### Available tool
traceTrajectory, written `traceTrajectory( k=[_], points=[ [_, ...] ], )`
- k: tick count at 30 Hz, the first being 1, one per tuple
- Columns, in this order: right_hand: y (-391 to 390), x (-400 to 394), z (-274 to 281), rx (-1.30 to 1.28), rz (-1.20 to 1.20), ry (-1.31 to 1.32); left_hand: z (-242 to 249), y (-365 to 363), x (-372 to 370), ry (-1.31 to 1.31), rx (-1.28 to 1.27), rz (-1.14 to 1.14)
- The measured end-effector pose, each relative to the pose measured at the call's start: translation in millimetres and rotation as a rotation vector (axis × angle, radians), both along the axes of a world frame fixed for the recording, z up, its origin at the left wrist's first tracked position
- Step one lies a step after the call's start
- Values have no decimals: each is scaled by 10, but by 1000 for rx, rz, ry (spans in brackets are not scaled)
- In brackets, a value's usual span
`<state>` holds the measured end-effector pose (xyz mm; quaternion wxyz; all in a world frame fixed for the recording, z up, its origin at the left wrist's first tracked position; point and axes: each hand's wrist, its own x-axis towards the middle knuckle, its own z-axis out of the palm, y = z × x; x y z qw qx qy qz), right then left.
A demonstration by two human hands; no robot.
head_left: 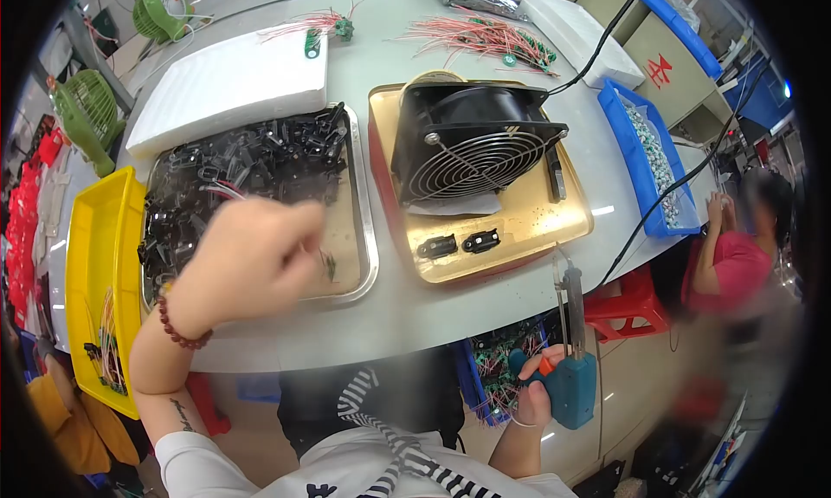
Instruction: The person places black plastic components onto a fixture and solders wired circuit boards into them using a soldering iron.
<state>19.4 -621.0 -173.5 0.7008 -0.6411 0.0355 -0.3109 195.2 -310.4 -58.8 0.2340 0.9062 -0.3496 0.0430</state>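
My left hand [264, 255], blurred by motion, is closed above the front of a metal tray [372, 255] piled with black plastic housings [260, 156]. Red and white wires [223, 190] show just behind its knuckles, and a small green piece [330, 266] shows below its fingers; whether the hand grips either is hidden. My right hand [535, 390] is wrapped round a teal soldering gun [573, 390] with an orange trigger, its metal tip pointing up at the table edge. Two black housings [438, 247] lie beyond that tip on a gold box lid [537, 238].
A black fan [485, 143] stands on the gold lid, its cable [640, 225] running right. White foam [234, 82], wired circuit boards [493, 39] and a blue bin [640, 151] surround the work area. A yellow bin [104, 203] stands left; a person [736, 255] sits right.
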Motion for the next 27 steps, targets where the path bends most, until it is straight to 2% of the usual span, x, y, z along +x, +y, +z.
traceTrajectory(
  k=[3,6,9,12,15,16,19,22,25,27],
  points=[
    [21,-38,5,-24,2,12,-139,23,-132,128,233,-40],
    [26,-67,-18,-46,29,-11,-157,44,-161,118,340,-14],
    [81,-65,3,-37,32,-20,-161,49,-151,-1,230,-1],
    [114,-78,13,-34,32,-23,-113,10,-144,-139,263,-18],
    [121,-82,26,-47,42,-34,-189,-30,-42,-148,258,-249],
    [129,-80,26,-51,44,-38,-273,-20,-8,-103,198,-327],
    [160,-81,36,-20,31,-38,-198,-46,12,136,258,-426],
    [233,-59,132,-7,11,-19,-163,-47,26,134,284,-465],
    [161,-83,67,-47,30,-23,-302,-20,83,145,136,-465],
    [147,-99,23,-30,30,-5,-264,-25,99,135,45,-387]
  ],
)
